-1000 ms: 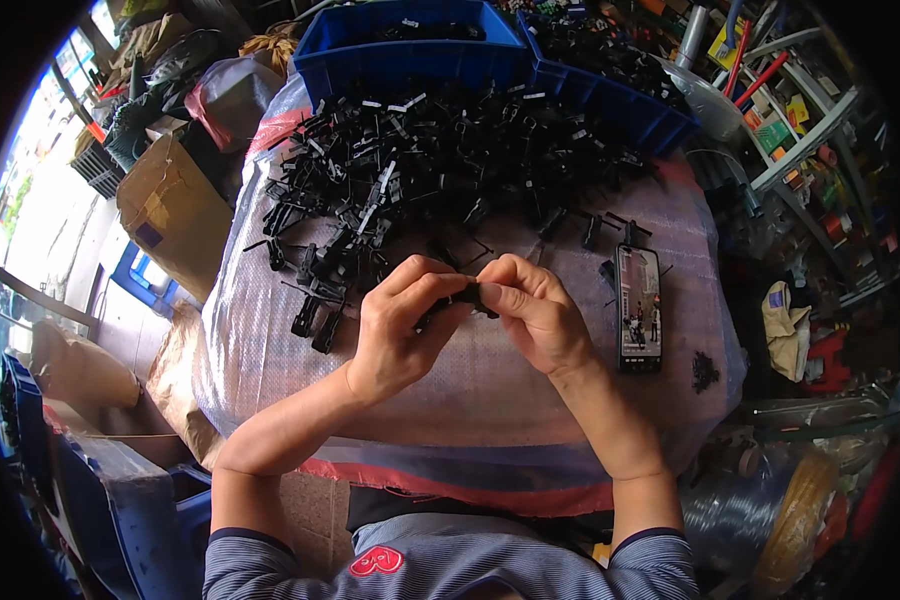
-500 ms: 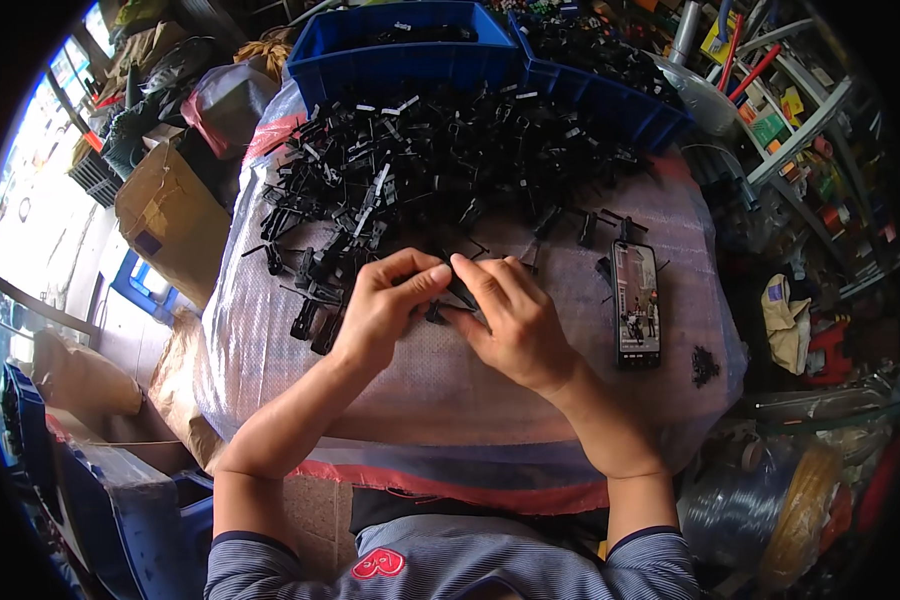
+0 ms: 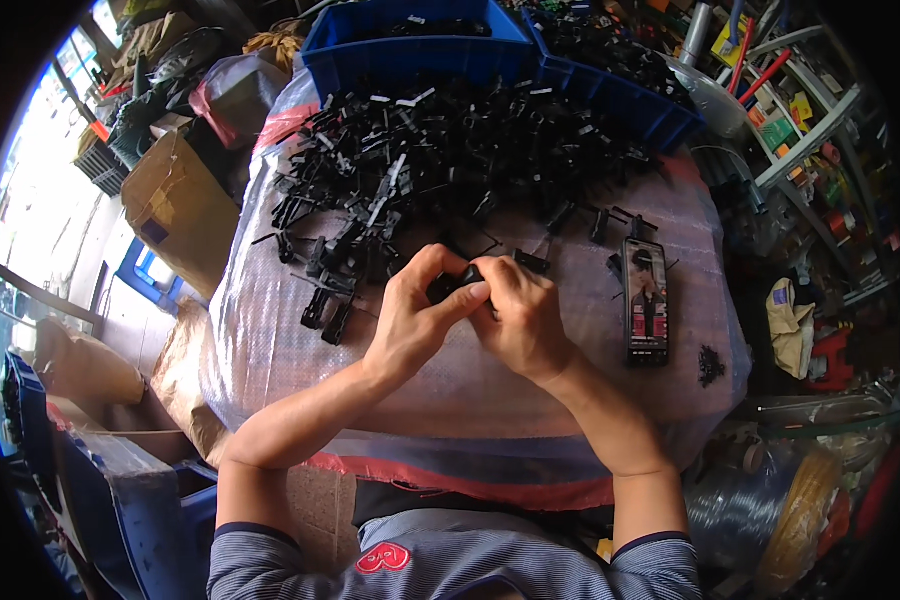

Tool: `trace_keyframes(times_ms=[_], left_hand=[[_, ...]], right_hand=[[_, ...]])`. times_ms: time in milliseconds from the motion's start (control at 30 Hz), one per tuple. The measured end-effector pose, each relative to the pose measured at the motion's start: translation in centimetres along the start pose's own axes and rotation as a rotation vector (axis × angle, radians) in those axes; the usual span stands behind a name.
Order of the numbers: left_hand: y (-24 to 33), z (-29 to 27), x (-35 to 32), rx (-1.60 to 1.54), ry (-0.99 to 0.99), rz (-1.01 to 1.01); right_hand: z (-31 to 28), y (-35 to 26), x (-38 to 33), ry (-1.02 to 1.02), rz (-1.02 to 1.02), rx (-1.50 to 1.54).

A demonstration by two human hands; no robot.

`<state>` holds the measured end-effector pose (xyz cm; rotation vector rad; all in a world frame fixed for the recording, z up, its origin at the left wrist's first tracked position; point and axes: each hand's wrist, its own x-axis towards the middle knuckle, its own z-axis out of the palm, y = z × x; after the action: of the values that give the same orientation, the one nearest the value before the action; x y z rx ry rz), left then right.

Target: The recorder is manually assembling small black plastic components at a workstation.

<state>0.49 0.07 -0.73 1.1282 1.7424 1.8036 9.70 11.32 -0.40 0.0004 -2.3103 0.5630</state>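
Observation:
My left hand (image 3: 418, 318) and my right hand (image 3: 522, 322) meet over the middle of the covered work surface (image 3: 470, 415). Between their fingertips is a small black plastic part (image 3: 469, 274), mostly hidden by the fingers and thumbs. Both hands are closed on it. Just beyond them spreads a large heap of black plastic parts (image 3: 460, 160) with thin prongs and clip-like bodies. One loose black part (image 3: 532, 262) lies right behind my right hand, and a pair of black pieces (image 3: 327, 316) lies left of my left hand.
A lit smartphone (image 3: 646, 300) lies to the right, with a patch of tiny black bits (image 3: 710, 366) beyond it. Two blue bins, a left one (image 3: 420, 60) and a right one (image 3: 620, 100), stand behind the heap. A cardboard box (image 3: 180, 215) is at the left.
My hands have drawn closer together, the fingertips now touching around the black part. The phone's screen picture has changed. The whole view has shifted slightly.

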Motion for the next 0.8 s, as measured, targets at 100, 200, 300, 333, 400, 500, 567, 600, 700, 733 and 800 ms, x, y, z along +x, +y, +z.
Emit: trace_keyframes(times_ms=[100,200,300,333,400,500,567,600,700,733,800], left_hand=[[-0.4,-0.4,0.3,-0.059,0.038,-0.029],[0.0,-1.9,1.2,-0.435,0.107,-0.219],[0.0,-3.6,3.3,-0.753,0.189,-0.224],[0.0,-4.2,3.3,-0.814,0.178,-0.28],[-0.1,-4.3,3.1,-0.829,0.172,-0.379],[-0.9,-4.9,2.9,-0.922,0.047,-0.406],[-1.4,-4.9,3.0,-0.921,0.016,-0.41],[-1.5,-4.9,3.0,-0.918,-0.005,-0.414],[-0.2,-4.1,2.7,-0.765,0.058,-0.39],[0.2,-3.8,2.6,-0.766,0.057,-0.39],[0.8,-3.3,2.3,-0.471,-0.068,-0.288]], right_hand=[[0.0,0.2,0.6,-0.048,0.025,0.06],[-0.1,0.5,1.4,-0.064,0.041,0.191],[0.8,0.5,-0.3,-0.185,-0.042,0.006],[1.4,0.0,-0.6,-0.294,-0.091,-0.007],[2.8,0.3,-1.5,-0.295,-0.142,-0.018],[2.1,0.3,-0.9,-0.33,-0.037,-0.02],[1.1,1.2,-1.4,-0.306,0.032,0.009],[0.5,1.7,-1.6,-0.284,0.097,0.046],[-1.4,2.2,0.0,-0.11,0.274,0.285],[-1.8,2.3,0.2,-0.058,0.359,0.406],[-2.5,1.9,0.4,0.028,0.452,0.509]])
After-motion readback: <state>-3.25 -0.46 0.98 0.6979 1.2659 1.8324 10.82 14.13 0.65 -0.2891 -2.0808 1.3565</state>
